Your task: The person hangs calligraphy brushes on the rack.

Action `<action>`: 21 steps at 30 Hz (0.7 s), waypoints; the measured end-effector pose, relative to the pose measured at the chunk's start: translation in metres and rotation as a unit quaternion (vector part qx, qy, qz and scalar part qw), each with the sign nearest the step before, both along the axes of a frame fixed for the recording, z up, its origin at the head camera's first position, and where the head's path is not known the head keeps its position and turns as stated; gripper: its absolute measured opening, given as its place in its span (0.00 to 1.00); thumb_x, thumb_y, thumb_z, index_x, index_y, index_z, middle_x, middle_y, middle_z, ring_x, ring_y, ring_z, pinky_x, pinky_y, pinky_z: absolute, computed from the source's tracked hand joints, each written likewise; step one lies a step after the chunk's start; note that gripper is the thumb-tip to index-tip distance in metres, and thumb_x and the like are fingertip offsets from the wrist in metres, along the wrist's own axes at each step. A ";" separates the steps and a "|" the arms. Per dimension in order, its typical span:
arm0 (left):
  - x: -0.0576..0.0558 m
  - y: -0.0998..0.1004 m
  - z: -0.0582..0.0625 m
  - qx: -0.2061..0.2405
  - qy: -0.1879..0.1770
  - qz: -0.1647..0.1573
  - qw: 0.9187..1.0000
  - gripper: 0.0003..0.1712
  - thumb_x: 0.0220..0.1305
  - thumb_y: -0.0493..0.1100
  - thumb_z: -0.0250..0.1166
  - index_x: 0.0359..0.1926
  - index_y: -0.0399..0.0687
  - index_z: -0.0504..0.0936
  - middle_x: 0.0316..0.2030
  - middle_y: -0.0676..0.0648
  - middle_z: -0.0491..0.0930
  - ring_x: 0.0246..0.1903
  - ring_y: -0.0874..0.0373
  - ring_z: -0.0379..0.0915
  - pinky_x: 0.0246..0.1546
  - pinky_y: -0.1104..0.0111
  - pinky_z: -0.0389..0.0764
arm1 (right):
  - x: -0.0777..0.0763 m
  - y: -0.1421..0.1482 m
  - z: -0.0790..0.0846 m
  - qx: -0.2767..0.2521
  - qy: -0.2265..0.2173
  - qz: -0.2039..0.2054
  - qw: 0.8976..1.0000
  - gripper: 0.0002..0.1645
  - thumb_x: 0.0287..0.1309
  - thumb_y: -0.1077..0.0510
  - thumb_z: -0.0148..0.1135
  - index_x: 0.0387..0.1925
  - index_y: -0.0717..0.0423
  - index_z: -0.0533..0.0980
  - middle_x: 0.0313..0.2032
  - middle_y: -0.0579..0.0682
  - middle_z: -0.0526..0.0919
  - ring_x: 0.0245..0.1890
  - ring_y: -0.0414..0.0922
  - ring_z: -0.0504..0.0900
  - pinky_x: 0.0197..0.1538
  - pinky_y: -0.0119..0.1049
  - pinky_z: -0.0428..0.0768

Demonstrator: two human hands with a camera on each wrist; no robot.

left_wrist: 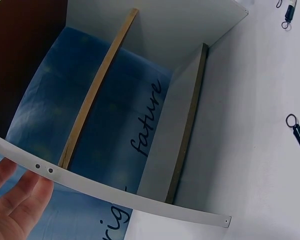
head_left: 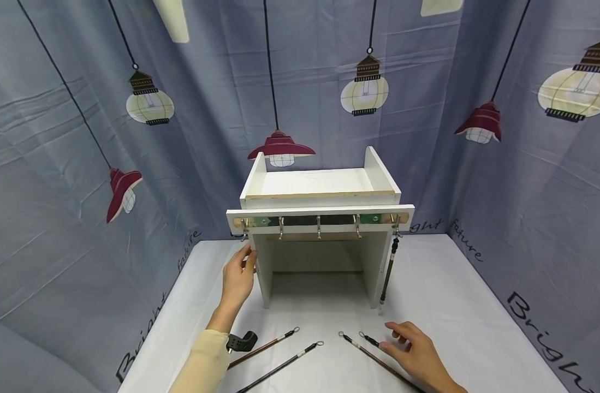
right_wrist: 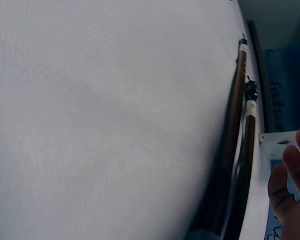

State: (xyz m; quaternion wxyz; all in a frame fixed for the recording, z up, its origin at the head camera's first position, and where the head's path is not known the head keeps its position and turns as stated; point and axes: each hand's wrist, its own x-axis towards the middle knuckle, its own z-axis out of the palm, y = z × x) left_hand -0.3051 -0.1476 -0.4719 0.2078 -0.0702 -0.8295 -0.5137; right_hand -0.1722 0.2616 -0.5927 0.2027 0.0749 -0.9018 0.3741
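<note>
A white wooden shelf unit (head_left: 320, 201) stands at the table's middle, with a row of metal hooks on its front rail (head_left: 300, 212). My left hand (head_left: 239, 278) rests its fingertips on the unit's left side panel; in the left wrist view its fingers (left_wrist: 21, 197) lie along the panel's outer face. From the rightmost hook a calligraphy brush (head_left: 388, 273) hangs by its loop, tip down. My right hand (head_left: 415, 352) hovers at front right with loosely curled fingers and nothing held. Two brushes lie beside it, a brown one (head_left: 373, 357) and a darker one (head_left: 369, 339) partly hidden beneath it.
Two more brushes, a brown one (head_left: 262, 348) and a black one (head_left: 285, 367), lie at front left, loops toward the unit. A white cloth covers the table (head_left: 476, 305). Grey-blue curtains (head_left: 319, 71) printed with lamps surround it.
</note>
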 end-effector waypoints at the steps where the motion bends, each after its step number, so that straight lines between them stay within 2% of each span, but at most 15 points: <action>1: 0.000 0.000 0.000 0.000 -0.001 -0.001 1.000 0.28 0.80 0.52 0.55 0.71 0.42 0.74 0.62 0.37 0.80 0.50 0.42 0.86 0.43 0.59 0.90 | -0.001 -0.001 -0.002 0.002 -0.005 0.002 1.000 0.25 0.46 0.54 0.84 0.48 0.54 0.86 0.33 0.40 0.79 0.28 0.33 0.73 0.30 0.30 0.78; 5: 0.001 0.000 0.000 0.003 0.002 -0.004 1.000 0.28 0.80 0.51 0.56 0.71 0.40 0.73 0.62 0.36 0.80 0.51 0.42 0.85 0.43 0.62 0.90 | -0.006 -0.003 -0.007 0.017 -0.071 -0.005 0.997 0.23 0.49 0.50 0.82 0.47 0.52 0.87 0.34 0.38 0.79 0.30 0.32 0.72 0.34 0.29 0.78; 9: 0.002 0.000 -0.002 0.008 -0.002 -0.008 1.000 0.28 0.80 0.52 0.56 0.72 0.42 0.73 0.62 0.37 0.80 0.51 0.42 0.85 0.43 0.63 0.90 | -0.007 -0.006 -0.012 0.039 -0.150 -0.024 0.988 0.23 0.52 0.46 0.80 0.48 0.49 0.86 0.34 0.37 0.78 0.31 0.32 0.70 0.34 0.28 0.74; 12: 0.001 0.001 -0.003 0.009 -0.003 -0.011 1.000 0.28 0.80 0.53 0.55 0.72 0.43 0.74 0.61 0.37 0.80 0.51 0.42 0.85 0.43 0.63 0.90 | -0.008 -0.007 -0.015 0.051 -0.168 -0.031 0.984 0.22 0.52 0.46 0.79 0.48 0.48 0.86 0.34 0.37 0.77 0.29 0.32 0.68 0.32 0.27 0.71; 21: 0.000 0.000 -0.004 0.012 0.000 -0.009 1.000 0.27 0.80 0.52 0.55 0.72 0.44 0.74 0.60 0.38 0.80 0.51 0.43 0.85 0.44 0.63 0.89 | -0.010 -0.011 -0.018 0.058 -0.171 -0.031 0.983 0.19 0.53 0.49 0.79 0.47 0.48 0.87 0.32 0.38 0.74 0.28 0.33 0.66 0.31 0.28 0.68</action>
